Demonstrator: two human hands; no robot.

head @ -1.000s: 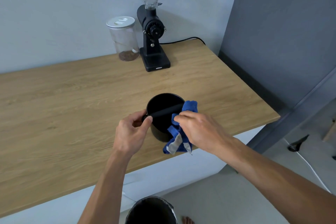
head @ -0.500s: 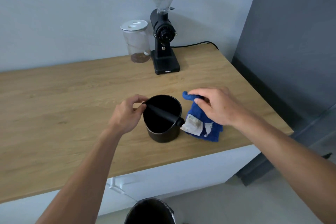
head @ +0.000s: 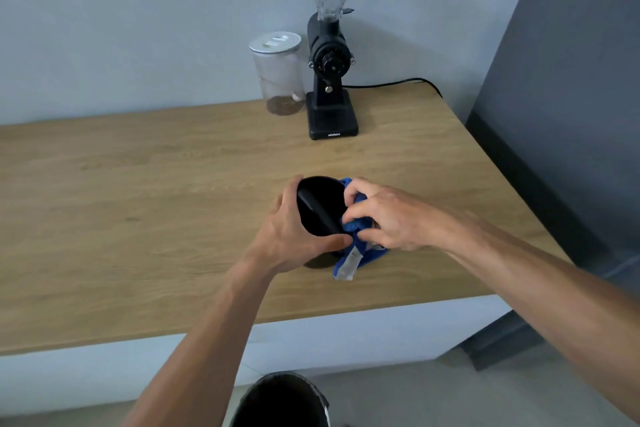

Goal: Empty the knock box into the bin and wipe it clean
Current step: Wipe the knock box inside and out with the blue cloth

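Note:
The black knock box (head: 320, 206) with its crossbar stands on the wooden counter (head: 138, 211), its mouth tipped toward me. My left hand (head: 294, 236) wraps its left and near side. My right hand (head: 384, 215) holds a bunched blue cloth (head: 356, 246) against the box's right rim; a white label hangs from the cloth. The black bin (head: 280, 400) is on the floor below the counter's front edge, at the bottom of the view.
A black coffee grinder (head: 329, 80) with a clear hopper stands at the back of the counter, its cable running right. A lidded glass jar (head: 278, 74) of beans is beside it. A dark grey wall (head: 571, 80) bounds the counter's right end.
My right hand lifted the cloth off the counter and brought it back to the box's right rim. My left hand shifted to grip further around the box, which is now tilted.

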